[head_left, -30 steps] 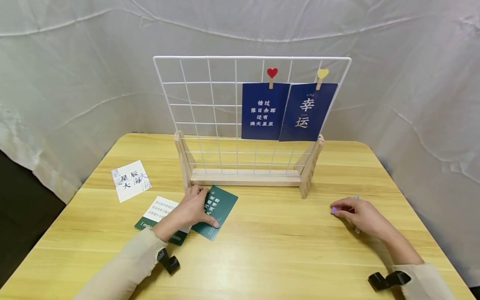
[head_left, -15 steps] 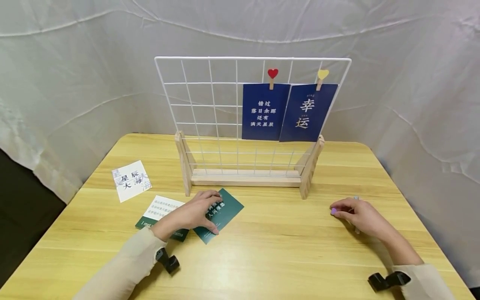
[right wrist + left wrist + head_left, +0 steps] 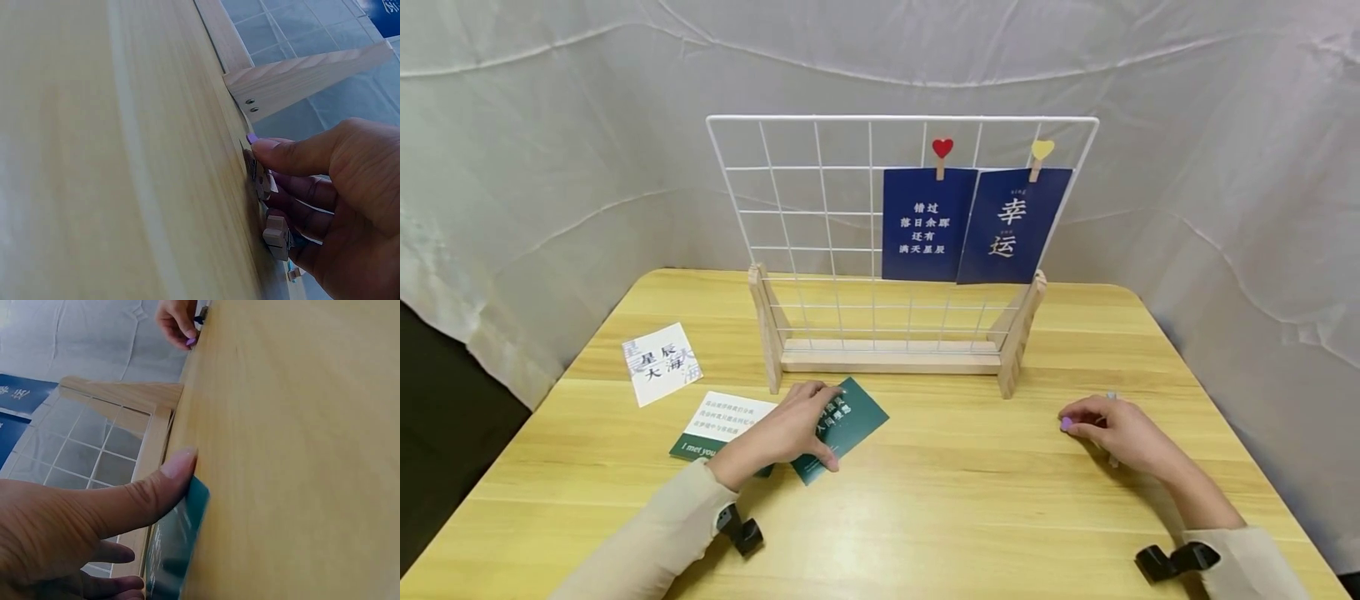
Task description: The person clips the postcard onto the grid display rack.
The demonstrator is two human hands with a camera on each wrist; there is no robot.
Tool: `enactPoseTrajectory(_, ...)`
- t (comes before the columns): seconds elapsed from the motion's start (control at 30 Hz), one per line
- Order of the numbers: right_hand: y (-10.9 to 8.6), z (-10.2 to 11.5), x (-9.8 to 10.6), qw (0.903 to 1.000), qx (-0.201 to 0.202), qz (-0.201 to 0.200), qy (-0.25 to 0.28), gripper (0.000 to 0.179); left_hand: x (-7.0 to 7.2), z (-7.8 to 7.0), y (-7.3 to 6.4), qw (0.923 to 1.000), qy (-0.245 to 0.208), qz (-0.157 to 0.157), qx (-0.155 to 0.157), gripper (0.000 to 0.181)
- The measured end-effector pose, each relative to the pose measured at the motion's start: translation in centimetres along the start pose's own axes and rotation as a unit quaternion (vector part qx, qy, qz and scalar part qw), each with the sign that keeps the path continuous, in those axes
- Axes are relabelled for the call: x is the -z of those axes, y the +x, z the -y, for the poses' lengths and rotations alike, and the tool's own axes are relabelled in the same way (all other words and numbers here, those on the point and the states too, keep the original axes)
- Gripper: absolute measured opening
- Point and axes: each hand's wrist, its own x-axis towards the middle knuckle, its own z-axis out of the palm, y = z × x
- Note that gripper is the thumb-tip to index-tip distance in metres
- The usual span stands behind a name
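Note:
My left hand (image 3: 784,432) spans a dark green card (image 3: 861,421) with white lettering, gripping it between thumb and fingers. In the left wrist view, the thumb lies along one edge of the green card (image 3: 178,540), close to the tabletop. Far to the right, my right hand (image 3: 1131,433) pinches a small wooden clothespin with a purple end (image 3: 1066,424) between thumb and forefinger. More wooden clothespins (image 3: 277,237) lie under and beside those fingers in the right wrist view. Most of them are hidden from the head view.
A white wire grid (image 3: 797,190) stands upright in a wooden base (image 3: 891,360). Two navy cards (image 3: 928,223) hang there from a red-heart clip (image 3: 942,150) and a yellow-heart clip (image 3: 1042,152). A white card (image 3: 662,367) and a green-and-white card stack (image 3: 718,417) lie left.
My left hand has shifted the green card slightly right and turned it clockwise, away from the card stack. My right hand stays in place with the purple-ended clothespin.

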Motion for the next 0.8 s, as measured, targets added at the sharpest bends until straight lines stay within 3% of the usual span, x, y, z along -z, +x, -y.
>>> enactPoseTrajectory(0.63, -0.11, 0.11, -0.41, 0.9997, 0.004, 0.006, 0.022, 0.011, 0.01, -0.13, 0.32, 0.9983, -0.007, 0.015, 0.056, 0.118)
enactPoseTrajectory(0.8, -0.19, 0.18, -0.33, 0.9996, 0.0, 0.007, 0.027, 0.012, 0.12, -0.1, 0.54, 0.9982, -0.009, 0.023, 0.054, 0.114)
